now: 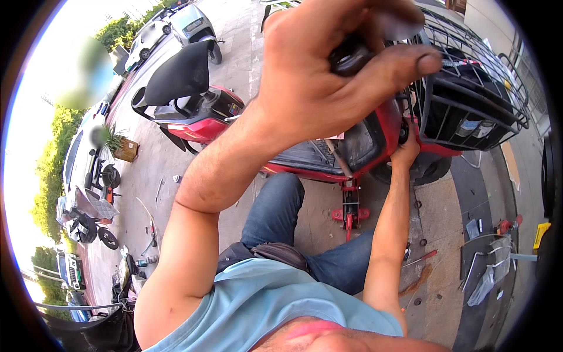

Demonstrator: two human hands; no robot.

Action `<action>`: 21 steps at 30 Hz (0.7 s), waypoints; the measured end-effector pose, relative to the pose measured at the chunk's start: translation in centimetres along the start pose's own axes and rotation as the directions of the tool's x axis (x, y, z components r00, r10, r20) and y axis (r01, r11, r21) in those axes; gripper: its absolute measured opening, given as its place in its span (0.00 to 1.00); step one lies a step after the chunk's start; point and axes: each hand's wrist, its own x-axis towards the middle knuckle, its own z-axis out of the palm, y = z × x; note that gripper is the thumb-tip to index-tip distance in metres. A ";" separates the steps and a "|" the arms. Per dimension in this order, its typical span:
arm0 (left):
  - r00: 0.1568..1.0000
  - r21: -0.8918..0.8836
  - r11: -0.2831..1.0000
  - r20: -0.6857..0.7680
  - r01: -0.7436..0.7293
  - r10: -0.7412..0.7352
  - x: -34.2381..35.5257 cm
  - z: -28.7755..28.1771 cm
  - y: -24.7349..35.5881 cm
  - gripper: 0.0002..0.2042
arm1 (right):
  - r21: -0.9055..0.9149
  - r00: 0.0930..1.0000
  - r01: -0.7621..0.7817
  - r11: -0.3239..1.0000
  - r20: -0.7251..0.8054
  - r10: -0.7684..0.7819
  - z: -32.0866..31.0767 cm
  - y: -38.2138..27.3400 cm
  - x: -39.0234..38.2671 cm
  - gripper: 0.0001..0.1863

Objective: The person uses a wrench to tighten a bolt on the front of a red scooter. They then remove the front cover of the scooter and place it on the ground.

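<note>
My left hand (331,73) fills the upper middle, fingers curled around a dark, glossy part at the scooter's handlebar area; what exactly it grips is hidden. Below it on the right, my right hand (406,146) has its fingers around a dark part (403,132) on the front of the red scooter (380,135), beside the black wire basket (469,105). A wooden-coloured bar (337,157) slants over the footboard above a red floor jack (350,214). The scooter's black seat (176,73) is raised at the left.
Loose tools (149,246) lie on the pavement to the left, and a screwdriver (425,256), metal bits and a plastic bag (482,287) to the right. Parked scooters (88,217), a potted plant (126,149) and white cars (141,47) stand farther back.
</note>
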 end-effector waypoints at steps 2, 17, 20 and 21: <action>0.999 0.123 0.992 0.017 -0.040 0.038 -0.7 -2.4 1.3 0.18 | -0.015 1.000 0.025 1.000 -0.017 -0.025 0.1 0.0 0.0 0.31; 0.993 0.419 0.908 0.119 -0.035 -0.017 -4.9 -11.9 1.2 0.18 | -0.015 0.999 0.040 0.999 -0.013 -0.040 -0.2 1.1 0.1 0.33; 0.966 0.449 0.882 0.130 0.144 -0.223 -3.8 -12.1 2.8 0.18 | -0.033 1.000 0.015 0.999 0.002 -0.015 -0.3 1.1 0.2 0.34; 0.963 0.404 0.902 0.149 0.148 -0.225 -3.7 -12.1 2.8 0.17 | -0.037 1.000 0.017 0.999 0.005 -0.017 -0.5 1.2 0.6 0.33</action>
